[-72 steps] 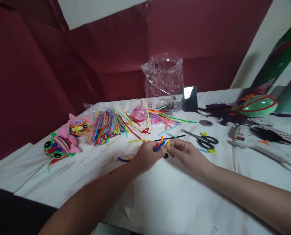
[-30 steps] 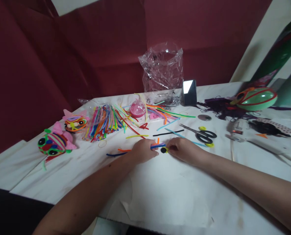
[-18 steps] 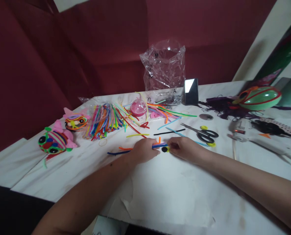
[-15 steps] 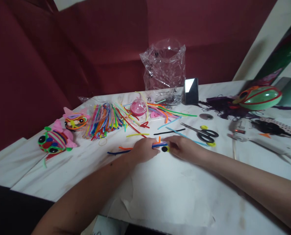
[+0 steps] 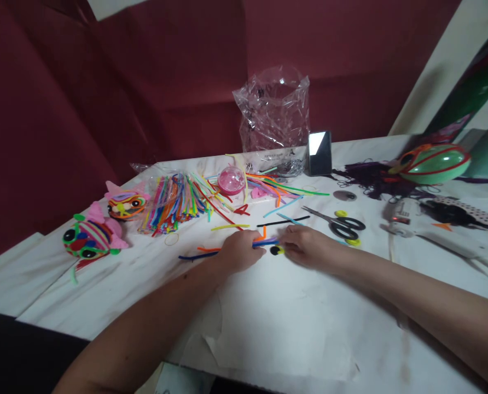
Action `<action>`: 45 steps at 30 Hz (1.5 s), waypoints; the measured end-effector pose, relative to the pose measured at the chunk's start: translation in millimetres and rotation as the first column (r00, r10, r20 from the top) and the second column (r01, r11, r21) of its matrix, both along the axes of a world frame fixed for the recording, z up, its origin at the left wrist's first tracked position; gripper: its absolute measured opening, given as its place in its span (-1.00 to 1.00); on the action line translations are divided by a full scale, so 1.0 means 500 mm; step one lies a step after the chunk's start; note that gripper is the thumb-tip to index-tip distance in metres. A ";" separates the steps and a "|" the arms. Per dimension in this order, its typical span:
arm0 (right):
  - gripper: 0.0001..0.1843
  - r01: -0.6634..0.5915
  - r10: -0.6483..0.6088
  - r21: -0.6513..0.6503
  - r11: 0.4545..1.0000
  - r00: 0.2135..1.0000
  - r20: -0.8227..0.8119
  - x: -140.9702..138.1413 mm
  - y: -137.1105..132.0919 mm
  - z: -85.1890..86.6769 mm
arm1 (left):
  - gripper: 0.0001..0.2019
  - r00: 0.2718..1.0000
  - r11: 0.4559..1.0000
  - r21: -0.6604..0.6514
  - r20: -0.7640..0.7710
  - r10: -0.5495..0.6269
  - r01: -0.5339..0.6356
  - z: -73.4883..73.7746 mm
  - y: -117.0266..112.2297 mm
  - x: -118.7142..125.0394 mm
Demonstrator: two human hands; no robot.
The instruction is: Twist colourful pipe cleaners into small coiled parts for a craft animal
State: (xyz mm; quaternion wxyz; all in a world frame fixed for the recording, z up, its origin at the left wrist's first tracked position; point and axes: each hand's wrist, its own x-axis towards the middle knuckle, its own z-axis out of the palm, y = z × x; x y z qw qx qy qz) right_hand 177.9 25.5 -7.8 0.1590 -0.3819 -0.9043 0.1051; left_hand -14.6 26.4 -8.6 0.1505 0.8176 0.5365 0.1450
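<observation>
My left hand [image 5: 239, 251] rests on the white table [image 5: 293, 328], fingers closed on a short bundle of blue and orange pipe cleaners [image 5: 265, 241]. Close to its right, my right hand [image 5: 305, 246] lies low on the table, fingers curled at the other end of that bundle. A small black and yellow eye piece [image 5: 276, 250] lies on the table between the two hands, at my right fingertips. Whether the right fingers pinch the bundle or the eye piece is unclear.
A heap of coloured pipe cleaners [image 5: 178, 205], a pink dome [image 5: 232, 180] and two striped fish toys [image 5: 90, 238] lie at the left. Scissors [image 5: 342, 221], a glue gun [image 5: 416, 230], a green oval shell [image 5: 433, 164], a phone [image 5: 319, 153] and a clear bag [image 5: 274, 117] stand right and behind.
Both hands have come down from just above the table and now rest on it with the bundle. In the last half second they have barely shifted.
</observation>
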 end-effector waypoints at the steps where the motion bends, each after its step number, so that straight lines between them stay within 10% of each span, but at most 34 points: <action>1: -0.80 -0.004 0.004 0.014 1.000 1.000 0.012 -0.001 -0.001 0.000 | -0.89 1.000 1.000 0.004 -0.001 -0.004 0.004 0.000 0.000 0.000; 23: -0.80 -0.007 0.012 0.050 0.999 0.995 -0.101 -0.005 -0.003 -0.005 | -0.93 0.954 0.971 0.194 0.233 -0.186 0.142 -0.019 -0.003 0.010; 28: -0.85 0.016 -0.047 -0.129 0.991 0.970 -0.237 -0.010 -0.012 0.002 | -0.76 0.925 0.985 0.096 0.341 -0.165 0.141 -0.002 -0.013 0.018; 37: -0.83 0.047 -0.051 -0.021 0.999 0.955 -0.292 -0.018 -0.022 0.009 | -0.78 0.866 0.967 -0.168 0.492 -0.085 0.191 0.013 -0.015 0.013; 42: -0.88 -0.030 0.060 0.214 0.976 0.989 -0.136 -0.013 -0.023 0.000 | -0.88 0.931 0.975 0.123 0.295 -0.216 0.187 0.016 -0.025 0.017; 45: -0.87 -0.040 0.060 0.136 0.990 0.988 -0.144 -0.010 -0.021 0.002 | -0.91 0.933 0.961 0.161 0.251 -0.258 0.223 0.023 -0.028 0.016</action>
